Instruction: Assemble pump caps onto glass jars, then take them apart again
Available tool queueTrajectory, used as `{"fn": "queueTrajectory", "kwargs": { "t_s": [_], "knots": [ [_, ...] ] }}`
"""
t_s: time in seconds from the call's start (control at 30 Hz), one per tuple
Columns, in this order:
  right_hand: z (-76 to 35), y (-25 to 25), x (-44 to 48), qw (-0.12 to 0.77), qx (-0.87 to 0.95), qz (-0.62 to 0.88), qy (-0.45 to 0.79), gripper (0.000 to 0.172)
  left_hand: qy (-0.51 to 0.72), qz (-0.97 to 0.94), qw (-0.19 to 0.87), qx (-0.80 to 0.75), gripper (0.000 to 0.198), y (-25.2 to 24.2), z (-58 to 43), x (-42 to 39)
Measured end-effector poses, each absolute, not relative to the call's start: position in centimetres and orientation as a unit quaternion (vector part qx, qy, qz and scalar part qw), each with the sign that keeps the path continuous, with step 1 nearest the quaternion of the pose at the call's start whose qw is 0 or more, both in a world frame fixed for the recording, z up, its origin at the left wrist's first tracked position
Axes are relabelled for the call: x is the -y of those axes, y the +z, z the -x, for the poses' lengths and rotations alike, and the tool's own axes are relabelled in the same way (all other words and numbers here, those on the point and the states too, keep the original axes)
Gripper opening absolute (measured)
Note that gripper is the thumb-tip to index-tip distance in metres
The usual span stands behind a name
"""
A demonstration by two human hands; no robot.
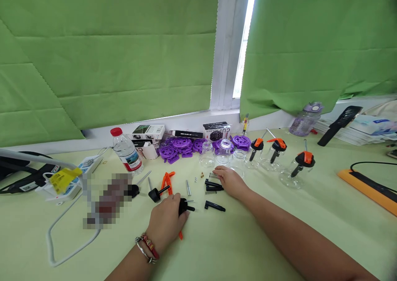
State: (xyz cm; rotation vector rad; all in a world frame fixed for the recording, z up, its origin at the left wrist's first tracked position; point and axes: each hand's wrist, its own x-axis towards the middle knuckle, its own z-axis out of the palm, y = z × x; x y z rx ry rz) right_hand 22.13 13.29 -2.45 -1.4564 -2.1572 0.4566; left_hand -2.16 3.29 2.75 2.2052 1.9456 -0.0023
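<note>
My left hand (pixel 167 217) is closed around a black plastic lid piece (pixel 182 206), which has a thin metal rod and a black stub sticking out to the right. An orange part (pixel 181 234) shows partly from under this hand. My right hand (pixel 232 182) reaches down with its fingertips drawn together at a small metal spring (pixel 213 175). Below it lie black lever-like parts (pixel 213 185), another spring (pixel 211 193) and a single black lever (pixel 215 206). A metal pin (pixel 188 188) and tiny brass pieces (pixel 202 175) rest between the hands.
Orange levers (pixel 166 181) and another black lid piece (pixel 155 195) lie left. Behind are glass jars (pixel 207 154), purple plastic parts (pixel 181 143) and a water bottle (pixel 127 150). Jars with black-orange tops (pixel 305 159) stand right. A power strip (pixel 66 181) and white cable sit left.
</note>
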Motion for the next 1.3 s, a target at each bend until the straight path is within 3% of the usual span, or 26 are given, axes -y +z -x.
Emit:
{"fn": "queueTrajectory", "kwargs": {
  "t_s": [0.4,0.93,1.3],
  "knots": [
    [-21.8,-2.3,-12.6,0.223,0.789,0.543,0.181,0.027,-0.003,-0.746,0.103,-0.658,0.020,2.6,2.3,-3.4],
    [-22.1,-1.3,-12.0,0.273,0.779,0.520,0.221,0.027,-0.008,-0.743,0.108,-0.661,0.020,2.9,2.1,-3.3],
    [-21.0,0.2,-8.3,0.095,0.862,0.469,0.166,0.019,0.008,-0.751,0.092,-0.654,0.020,2.4,2.2,-3.3]
  ]
}}
